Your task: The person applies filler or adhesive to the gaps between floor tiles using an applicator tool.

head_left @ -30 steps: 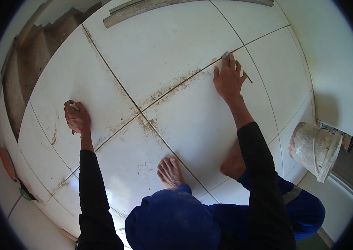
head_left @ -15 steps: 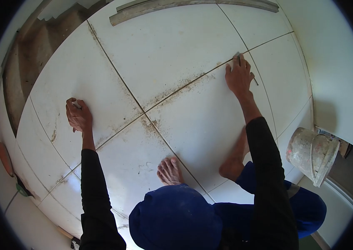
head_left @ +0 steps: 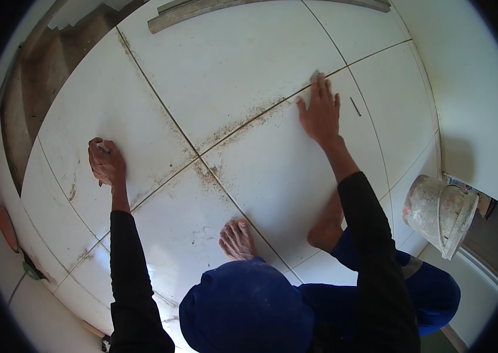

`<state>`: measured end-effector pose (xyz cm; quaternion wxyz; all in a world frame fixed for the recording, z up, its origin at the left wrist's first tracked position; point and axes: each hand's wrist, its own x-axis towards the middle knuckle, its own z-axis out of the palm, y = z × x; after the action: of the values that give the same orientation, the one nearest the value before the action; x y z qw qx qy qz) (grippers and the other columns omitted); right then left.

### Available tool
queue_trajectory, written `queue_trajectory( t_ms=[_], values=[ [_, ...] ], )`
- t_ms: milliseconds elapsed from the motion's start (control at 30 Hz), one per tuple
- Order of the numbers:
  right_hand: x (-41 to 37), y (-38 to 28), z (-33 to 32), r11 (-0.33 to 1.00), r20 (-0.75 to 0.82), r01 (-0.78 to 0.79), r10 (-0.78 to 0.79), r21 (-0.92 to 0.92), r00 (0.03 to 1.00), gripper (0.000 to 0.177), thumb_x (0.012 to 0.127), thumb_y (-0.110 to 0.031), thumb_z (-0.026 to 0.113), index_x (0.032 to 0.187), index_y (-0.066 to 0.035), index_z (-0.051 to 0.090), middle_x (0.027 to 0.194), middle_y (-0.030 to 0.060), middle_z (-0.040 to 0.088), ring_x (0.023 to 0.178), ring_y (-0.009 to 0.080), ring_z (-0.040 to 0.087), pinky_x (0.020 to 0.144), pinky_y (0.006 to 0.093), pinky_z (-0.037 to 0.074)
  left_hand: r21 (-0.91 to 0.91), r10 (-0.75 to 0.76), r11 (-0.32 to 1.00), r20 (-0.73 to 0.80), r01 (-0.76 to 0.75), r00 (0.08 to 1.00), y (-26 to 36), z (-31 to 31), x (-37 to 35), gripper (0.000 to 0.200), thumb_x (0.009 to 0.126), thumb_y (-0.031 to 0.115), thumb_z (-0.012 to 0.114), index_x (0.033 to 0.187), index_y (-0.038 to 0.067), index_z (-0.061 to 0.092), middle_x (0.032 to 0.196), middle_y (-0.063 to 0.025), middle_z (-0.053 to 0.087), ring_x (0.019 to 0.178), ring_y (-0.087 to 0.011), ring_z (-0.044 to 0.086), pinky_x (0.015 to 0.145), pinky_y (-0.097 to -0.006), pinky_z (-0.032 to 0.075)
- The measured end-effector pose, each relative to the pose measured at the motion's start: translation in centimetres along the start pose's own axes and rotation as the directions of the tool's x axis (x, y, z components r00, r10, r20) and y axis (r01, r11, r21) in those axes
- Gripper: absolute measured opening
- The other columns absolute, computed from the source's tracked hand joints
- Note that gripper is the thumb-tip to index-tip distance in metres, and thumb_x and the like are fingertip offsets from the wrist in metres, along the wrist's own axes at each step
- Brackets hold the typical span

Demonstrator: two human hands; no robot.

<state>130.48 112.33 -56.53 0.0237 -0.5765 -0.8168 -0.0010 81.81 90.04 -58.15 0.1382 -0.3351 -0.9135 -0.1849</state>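
White floor tiles [head_left: 249, 53] meet at dark joints, with brown dirt [head_left: 211, 170] scattered around the crossing. My left hand [head_left: 107, 163] rests on a tile at the left, fingers curled round a small greyish object [head_left: 104, 147] that I cannot make out. At the upper right, my right hand [head_left: 321, 109] lies over a tile with its fingers stretched toward the joint. Something small and grey [head_left: 315, 75] shows at its fingertips; what it is cannot be told. A thin dark nail-like piece [head_left: 355, 106] lies on the tile right of that hand.
A dirty bucket [head_left: 431, 209] lies tilted at the right by the wall. Long grey bars [head_left: 202, 12] lie along the top. Brown steps [head_left: 43, 70] go down at the upper left. My bare foot [head_left: 237, 238] and blue-clad knee [head_left: 249, 306] are near the bottom.
My right hand has moved left along the joint, and its fingers are straighter. The thin dark piece now lies apart from it. My left hand has barely moved.
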Motion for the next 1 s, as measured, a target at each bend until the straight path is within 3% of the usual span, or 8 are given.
queue_trajectory(
  t_ms=[67,267,367,533,600,667,833,1000],
  values=[
    [3.0,1.8,0.5,0.983,-0.040,-0.184,0.185,0.028,0.982,0.072,0.105,-0.042,0.054,0.160,0.001,0.034,0.168,0.0216,0.030,0.156,0.0403,0.027,0.123,0.0628,0.024,0.010,-0.007,1.000,0.010,0.007,1.000,0.2,-0.2,0.0,0.018,0.093,0.020,0.062,0.108,0.010,0.063,0.086,-0.0089,0.064,0.076,-0.0300,0.064,0.065,-0.0480,0.049],
    [-3.5,-2.9,-1.0,0.984,0.102,0.173,-0.176,0.036,0.979,0.075,0.104,-0.046,0.056,0.162,-0.004,0.033,0.169,0.0192,0.029,0.157,0.0402,0.026,0.124,0.0639,0.022,-0.014,-0.037,0.999,0.018,0.037,0.999,-0.1,0.1,0.0,0.021,0.094,0.024,0.061,0.111,0.012,0.064,0.088,-0.0095,0.066,0.080,-0.0320,0.065,0.070,-0.0490,0.050],
    [1.5,0.2,-0.6,0.981,0.034,-0.188,0.187,0.049,0.982,0.077,0.104,-0.050,0.055,0.162,-0.006,0.033,0.171,0.0177,0.027,0.158,0.0381,0.023,0.124,0.0659,0.018,-0.007,-0.021,1.000,0.006,0.021,1.000,0.1,0.2,0.0,0.021,0.094,0.024,0.062,0.110,0.012,0.065,0.088,-0.0091,0.066,0.080,-0.0314,0.065,0.070,-0.0486,0.050],
    [-3.7,-4.6,-1.6,0.990,0.164,0.133,-0.140,0.055,0.976,0.078,0.103,-0.052,0.056,0.162,-0.006,0.035,0.171,0.0148,0.027,0.158,0.0365,0.025,0.124,0.0677,0.018,-0.006,-0.006,1.000,-0.012,0.006,1.000,0.1,0.2,0.1,0.018,0.092,0.020,0.063,0.107,0.010,0.063,0.086,-0.0097,0.065,0.076,-0.0310,0.064,0.065,-0.0489,0.050],
    [-1.8,-2.4,-1.6,0.997,0.103,0.080,-0.079,-0.013,0.992,0.075,0.103,-0.051,0.055,0.160,-0.006,0.038,0.171,0.0134,0.029,0.157,0.0369,0.027,0.123,0.0690,0.018,-0.010,-0.010,1.000,-0.005,0.010,1.000,-0.3,0.3,0.0,0.018,0.092,0.020,0.063,0.107,0.010,0.062,0.086,-0.0099,0.065,0.076,-0.0311,0.064,0.064,-0.0493,0.049],
    [2.2,0.7,-0.6,0.985,0.022,-0.172,0.173,-0.016,0.985,0.069,0.105,-0.048,0.054,0.159,-0.007,0.041,0.169,0.0133,0.033,0.155,0.0386,0.029,0.121,0.0717,0.019,-0.014,-0.022,1.000,0.011,0.022,1.000,0.7,-0.3,0.2,0.018,0.092,0.020,0.063,0.107,0.010,0.062,0.086,-0.0102,0.065,0.076,-0.0315,0.064,0.065,-0.0494,0.050],
    [0.3,-0.9,-1.2,0.999,0.121,0.023,-0.018,-0.039,0.992,0.069,0.105,-0.051,0.051,0.160,-0.010,0.040,0.171,0.0107,0.031,0.157,0.0380,0.027,0.119,0.0740,0.019,-0.009,-0.007,1.000,-0.018,0.006,1.000,0.1,0.0,0.3,0.017,0.092,0.020,0.063,0.106,0.010,0.062,0.087,-0.0107,0.066,0.077,-0.0325,0.064,0.065,-0.0499,0.050],
    [4.2,0.5,-0.5,0.986,0.091,-0.155,0.159,-0.055,0.983,0.070,0.104,-0.053,0.051,0.161,-0.013,0.039,0.170,0.0084,0.032,0.157,0.0374,0.027,0.119,0.0748,0.019,0.009,-0.023,1.000,-0.008,0.023,1.000,0.3,-0.2,0.1,0.017,0.092,0.020,0.063,0.106,0.011,0.062,0.089,-0.0108,0.067,0.077,-0.0326,0.065,0.065,-0.0492,0.050]
  ],
)
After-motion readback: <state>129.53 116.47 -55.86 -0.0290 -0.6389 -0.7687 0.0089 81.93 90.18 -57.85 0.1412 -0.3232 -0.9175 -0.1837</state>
